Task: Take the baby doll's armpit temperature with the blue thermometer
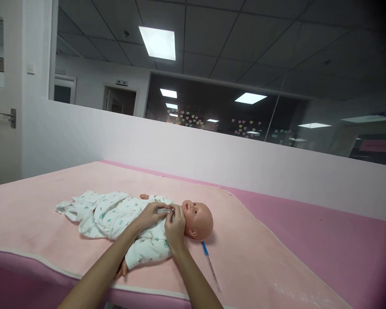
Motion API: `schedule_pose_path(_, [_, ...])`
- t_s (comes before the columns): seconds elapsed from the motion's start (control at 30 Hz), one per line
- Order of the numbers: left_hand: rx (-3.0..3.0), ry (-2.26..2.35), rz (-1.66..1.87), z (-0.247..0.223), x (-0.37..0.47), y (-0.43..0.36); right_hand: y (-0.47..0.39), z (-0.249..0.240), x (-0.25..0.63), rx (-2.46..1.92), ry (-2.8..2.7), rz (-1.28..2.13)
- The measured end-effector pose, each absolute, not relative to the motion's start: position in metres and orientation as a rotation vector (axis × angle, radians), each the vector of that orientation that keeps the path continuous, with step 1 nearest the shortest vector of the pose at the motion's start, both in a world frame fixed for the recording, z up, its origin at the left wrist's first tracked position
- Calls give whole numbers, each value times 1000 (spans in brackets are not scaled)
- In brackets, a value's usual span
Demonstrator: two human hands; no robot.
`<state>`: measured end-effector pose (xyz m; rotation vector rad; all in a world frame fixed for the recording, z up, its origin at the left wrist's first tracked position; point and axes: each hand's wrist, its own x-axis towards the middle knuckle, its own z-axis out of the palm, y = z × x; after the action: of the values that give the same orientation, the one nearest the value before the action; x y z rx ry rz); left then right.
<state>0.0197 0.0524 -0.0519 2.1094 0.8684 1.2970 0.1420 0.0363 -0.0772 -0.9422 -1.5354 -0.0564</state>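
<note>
You get a glaring ceiling light (157,43), smaller lights (251,98) in dark glass (209,101), and blackened right-hand corners

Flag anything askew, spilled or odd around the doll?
Nothing spilled or damaged shows. Slightly odd: a blue-ended stick lies loose on the pale mat by the doll's head, and the outfit looks rumpled at the leg end.

The right hand (175,225) is holding its fingers (179,212) bent, the bare right forearm (193,270) slanting up to it. Just left of the right hand, the left hand (149,215) is pointing its curved fingers toward it, the bare left forearm (104,262) slanting up likewise.
</note>
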Motion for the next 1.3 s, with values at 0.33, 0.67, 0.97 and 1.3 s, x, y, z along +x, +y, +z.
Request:
schedule_pose_path(0.33, [2042, 794, 1279, -50, 20, 51, 32, -76, 141, -929, -1627, -58])
schedule_pose_path(0.67, [2043, 917, 1284, -50, 21, 52, 28, -73, 140, -1015, -1614, -33])
schedule_pose_path(0.97, [2128, 917, 1136, -44, 11, 51, 29, -76, 140, -928, -1621, -62])
schedule_pose_path(1.3, [2132, 911, 1247, -46, 14, 46, 30, -74, 142, -898, -1624, -88])
